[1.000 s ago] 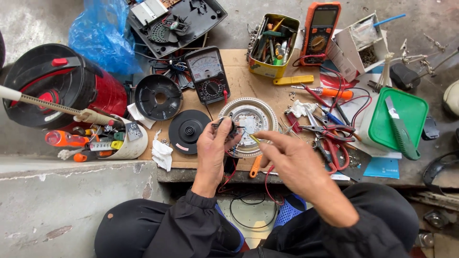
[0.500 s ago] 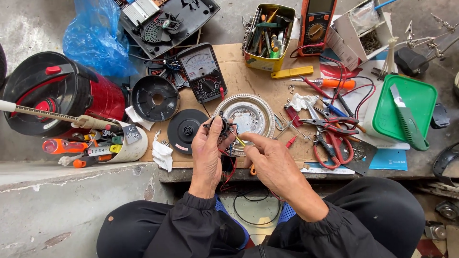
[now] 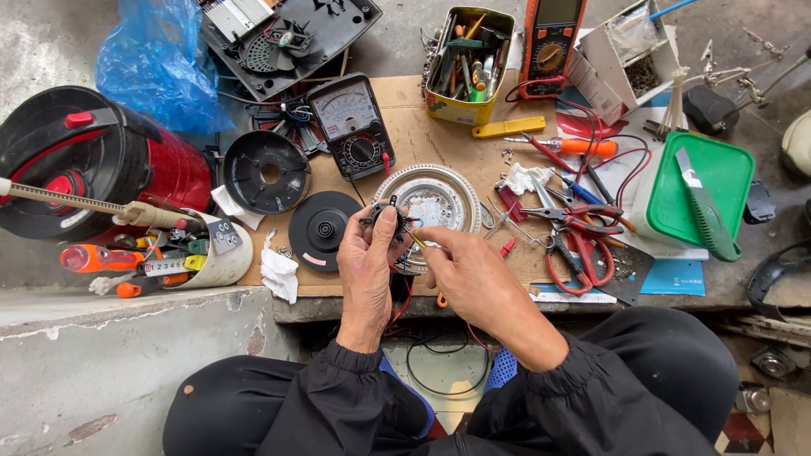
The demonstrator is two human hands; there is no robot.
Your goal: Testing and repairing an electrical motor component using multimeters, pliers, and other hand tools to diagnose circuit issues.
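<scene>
My left hand [image 3: 365, 268] grips a small black round part with metal tabs [image 3: 387, 214], thumb on top of it. Thin red and black wires [image 3: 404, 297] hang from it below the hands. My right hand [image 3: 465, 274] holds a slim yellow-handled tool [image 3: 416, 241] with its tip at that part. Both hands hover over the near edge of a round silver heating plate [image 3: 441, 199] lying on brown cardboard [image 3: 460, 152]. A black disc [image 3: 323, 230] lies just left of my left hand.
An analog meter [image 3: 353, 125], a black bowl-shaped housing [image 3: 269, 171], a red and black pot body [image 3: 93, 160] and a white cup of tools [image 3: 207, 253] stand left. A yellow tool tin [image 3: 466, 63], an orange multimeter [image 3: 551, 42], red pliers [image 3: 583, 245], screwdrivers and a green tub [image 3: 701, 190] sit right.
The hands have drawn closer together near the silver plate. The view has shifted slightly, so the bench objects sit higher and more to the left.
</scene>
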